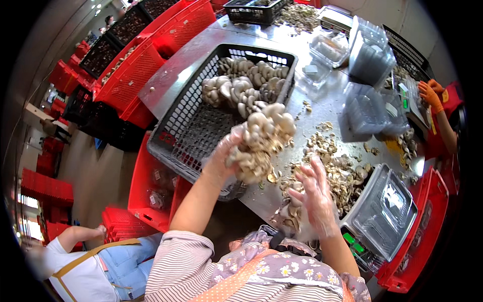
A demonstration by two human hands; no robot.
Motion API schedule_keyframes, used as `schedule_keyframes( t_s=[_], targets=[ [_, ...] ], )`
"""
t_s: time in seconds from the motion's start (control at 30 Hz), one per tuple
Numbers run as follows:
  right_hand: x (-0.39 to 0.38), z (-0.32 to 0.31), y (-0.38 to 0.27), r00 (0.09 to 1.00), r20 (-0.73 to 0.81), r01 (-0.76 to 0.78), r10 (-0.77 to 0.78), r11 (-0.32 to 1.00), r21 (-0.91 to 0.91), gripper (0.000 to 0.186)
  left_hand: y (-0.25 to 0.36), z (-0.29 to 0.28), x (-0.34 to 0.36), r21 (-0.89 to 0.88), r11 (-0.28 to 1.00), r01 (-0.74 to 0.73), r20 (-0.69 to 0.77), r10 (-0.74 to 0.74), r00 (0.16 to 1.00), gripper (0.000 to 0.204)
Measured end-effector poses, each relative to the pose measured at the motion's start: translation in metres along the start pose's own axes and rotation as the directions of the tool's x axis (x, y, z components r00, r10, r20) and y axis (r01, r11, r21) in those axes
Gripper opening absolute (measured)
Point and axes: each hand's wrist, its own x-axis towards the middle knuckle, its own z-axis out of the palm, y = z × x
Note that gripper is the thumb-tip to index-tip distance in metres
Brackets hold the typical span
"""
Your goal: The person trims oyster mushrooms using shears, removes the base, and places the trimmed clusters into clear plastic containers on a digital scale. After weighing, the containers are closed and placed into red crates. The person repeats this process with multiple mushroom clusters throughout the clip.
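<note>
A cluster of pale oyster mushrooms (266, 138) is gripped in my left hand (225, 153), its caps facing up and away. Thin clear plastic gloves cover both hands. To the right, my right hand (318, 194) is raised over the scraps with its fingers spread and nothing in it. Beyond my left hand, a black plastic crate (166, 136) holds more mushroom clusters (241, 83) at its far end; the near part of its slatted floor shows bare. A heap of mushroom trimmings (337, 166) is spread across the metal table (176, 75) beside my right hand.
Stacked clear plastic boxes (370, 55) and trays (367, 110) stand at the right. Near my right forearm, a clear container (387, 201) rests on a scale by a red crate (427, 221). A co-worker's orange-gloved hands (431, 94) are at far right; another person (100, 267) is lower left.
</note>
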Motion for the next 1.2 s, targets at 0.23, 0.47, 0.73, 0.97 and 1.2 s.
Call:
schedule_keyframes(
  t_s=[0.23, 0.47, 0.73, 0.97, 1.2],
  targets=[
    [0.012, 0.008, 0.006, 0.999, 0.007, 0.037, -0.043, 0.93, 0.366, 0.061, -0.096, 0.052, -0.005, 0.069, 0.995, 0.072, -0.048, -0.068, 0.997, 0.09],
    [-0.012, -0.019, 0.027, 0.997, 0.056, -0.08, 0.059, 0.829, 0.553, 0.052, -0.16, 0.055, -0.016, 0.044, 0.995, 0.093, -0.227, -0.081, 0.97, 0.094],
    [-0.023, -0.04, 0.054, 0.989, -0.074, -0.08, 0.125, 0.892, 0.446, 0.049, -0.161, 0.07, -0.04, 0.117, 0.978, 0.17, -0.127, -0.155, 0.98, 0.061],
    [-0.027, -0.035, 0.051, 0.991, -0.123, 0.075, -0.049, 0.973, 0.22, 0.049, -0.156, 0.079, -0.063, -0.142, 0.935, 0.325, -0.165, -0.346, 0.923, 0.059],
    [-0.046, -0.048, 0.038, 0.984, -0.136, 0.123, -0.112, 0.989, 0.078, 0.06, -0.171, 0.07, -0.075, -0.25, 0.945, 0.212, -0.109, -0.245, 0.963, 0.086]
  ],
)
